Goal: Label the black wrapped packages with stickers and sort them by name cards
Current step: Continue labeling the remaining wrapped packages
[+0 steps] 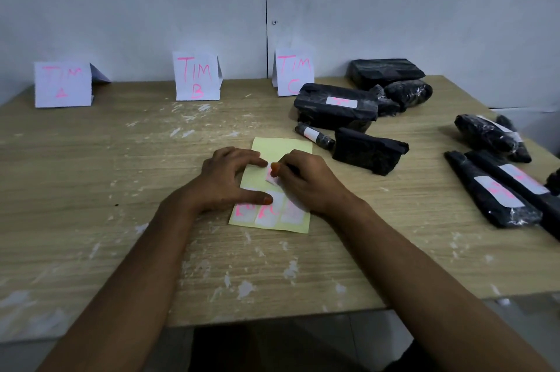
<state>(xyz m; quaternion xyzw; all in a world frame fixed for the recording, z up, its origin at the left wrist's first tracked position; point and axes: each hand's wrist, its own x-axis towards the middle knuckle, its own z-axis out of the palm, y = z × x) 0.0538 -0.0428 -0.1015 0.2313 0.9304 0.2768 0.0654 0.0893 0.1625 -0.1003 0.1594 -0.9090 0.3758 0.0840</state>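
A yellow sticker sheet (280,149) lies flat in the middle of the table, with white pink-lettered stickers along its near edge. My left hand (225,179) presses the sheet down with spread fingers. My right hand (304,182) pinches one white sticker (270,175) partly lifted off the sheet. Three folded name cards stand at the back: TIM A (63,84), TIM B (196,76), TIM C (293,72). Black wrapped packages lie to the right; a large labelled one (335,106), a small labelled roll (315,135) and an unlabelled block (368,153) are nearest.
More black packages sit at the far right (491,193) and back right (386,70), some with white labels. The wooden table (121,174) is scuffed with white paint marks. A grey wall rises right behind the cards.
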